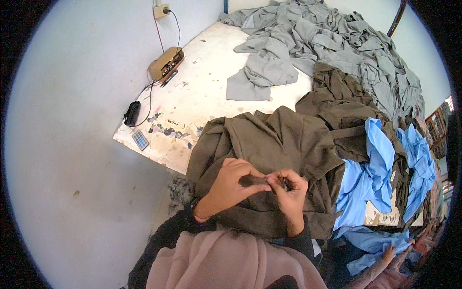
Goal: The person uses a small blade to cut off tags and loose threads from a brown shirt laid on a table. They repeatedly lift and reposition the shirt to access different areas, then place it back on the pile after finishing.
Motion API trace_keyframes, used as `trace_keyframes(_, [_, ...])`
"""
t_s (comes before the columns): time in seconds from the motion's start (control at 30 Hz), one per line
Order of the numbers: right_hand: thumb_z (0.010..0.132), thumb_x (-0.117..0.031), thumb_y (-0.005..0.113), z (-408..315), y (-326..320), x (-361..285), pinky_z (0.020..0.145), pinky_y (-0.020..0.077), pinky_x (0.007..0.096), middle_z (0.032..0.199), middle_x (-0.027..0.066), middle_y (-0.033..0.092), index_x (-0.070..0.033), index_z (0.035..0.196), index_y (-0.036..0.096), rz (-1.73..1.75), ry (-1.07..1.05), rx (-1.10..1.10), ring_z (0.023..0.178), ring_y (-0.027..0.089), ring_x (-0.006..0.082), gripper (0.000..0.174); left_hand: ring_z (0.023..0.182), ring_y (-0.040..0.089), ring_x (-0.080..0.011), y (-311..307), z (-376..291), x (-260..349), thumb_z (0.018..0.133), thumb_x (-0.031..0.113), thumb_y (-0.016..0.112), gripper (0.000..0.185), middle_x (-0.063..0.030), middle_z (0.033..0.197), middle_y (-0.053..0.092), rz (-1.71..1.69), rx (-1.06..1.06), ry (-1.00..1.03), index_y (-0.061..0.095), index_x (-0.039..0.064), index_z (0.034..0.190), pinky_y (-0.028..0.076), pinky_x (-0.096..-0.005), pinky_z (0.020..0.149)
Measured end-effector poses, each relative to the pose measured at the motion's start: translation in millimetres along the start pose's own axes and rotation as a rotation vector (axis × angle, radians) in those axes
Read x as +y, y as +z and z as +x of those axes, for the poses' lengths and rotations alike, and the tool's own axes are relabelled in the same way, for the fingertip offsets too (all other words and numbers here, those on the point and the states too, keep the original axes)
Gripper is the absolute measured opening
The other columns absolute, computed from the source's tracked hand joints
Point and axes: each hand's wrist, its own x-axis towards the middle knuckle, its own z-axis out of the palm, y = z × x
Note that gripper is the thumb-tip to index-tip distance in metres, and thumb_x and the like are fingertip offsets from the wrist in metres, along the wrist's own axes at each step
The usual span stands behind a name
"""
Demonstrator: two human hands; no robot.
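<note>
A dark brown cloth garment [267, 141] lies in folds over the front of the white table and hangs at its near edge. Above it, my left hand [236, 180] has its thumb and forefinger tips close together, near the fingertips of my right hand [290, 191]. The right thumb and forefinger are pinched, with the other fingers curled. Something tiny and dark may sit between the fingertips; it is too small to tell what it is, or which hand bears it.
Grey cloth pieces [317, 39] are heaped at the back. More brown cloth [339, 97] and light blue cloth [380, 162] lie right. A remote control [140, 140], black adapter [133, 113] and wired box [166, 64] are left. Another person's hand [389, 254] touches blue cloth, lower right.
</note>
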Motion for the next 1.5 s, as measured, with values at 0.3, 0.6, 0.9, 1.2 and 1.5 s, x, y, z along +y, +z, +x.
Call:
trace_keyframes(0.3, [0.080,0.002,0.069,13,-21,-17,0.073,0.0485,0.0272,0.087,0.0082,0.069,0.002,0.099,0.066,-0.093,-0.087,-0.005,0.079,0.062,0.0137,0.019,0.087,0.064,-0.0076,8,7,0,0.092,0.016,0.075,0.022,-0.0044,0.093,0.075,-0.711,-0.122,-0.379,0.075,-0.004,0.100,0.049,-0.0229,0.080])
trace_keyframes(0.6, [0.088,-0.007,0.073,6,-22,-40,0.073,0.0474,0.0257,0.086,0.0038,0.065,0.000,0.102,0.060,-0.050,-0.013,0.164,0.079,0.059,0.0104,0.021,0.083,0.062,-0.0045,9,11,1,0.094,0.015,0.073,0.024,-0.0026,0.093,0.074,-0.826,-0.047,-0.529,0.073,-0.004,0.108,0.048,-0.0201,0.074])
trace_keyframes(0.9, [0.091,-0.009,0.073,-6,-14,-40,0.073,0.0477,0.0239,0.083,0.0052,0.067,0.002,0.096,0.061,-0.072,0.159,0.075,0.078,0.059,0.0080,0.017,0.081,0.061,-0.0039,14,11,3,0.094,0.013,0.074,0.023,-0.0024,0.091,0.074,-0.712,-0.012,-0.499,0.073,-0.004,0.107,0.048,-0.0195,0.072])
trace_keyframes(1.2, [0.090,-0.010,0.074,-8,-11,-38,0.070,0.0504,0.0257,0.079,0.0093,0.070,0.002,0.094,0.062,-0.132,0.087,0.113,0.075,0.064,0.0097,0.016,0.084,0.062,-0.0045,12,11,3,0.093,0.012,0.074,0.020,-0.0030,0.092,0.074,-0.741,-0.046,-0.495,0.074,-0.004,0.105,0.048,-0.0195,0.074])
trace_keyframes(1.5, [0.089,-0.010,0.074,-9,-9,-36,0.071,0.0520,0.0276,0.077,0.0144,0.070,0.001,0.092,0.064,-0.245,0.039,0.155,0.074,0.068,0.0135,0.015,0.084,0.062,-0.0046,10,10,8,0.092,0.013,0.074,0.020,-0.0029,0.092,0.074,-0.645,-0.038,-0.466,0.075,-0.005,0.102,0.050,-0.0212,0.076])
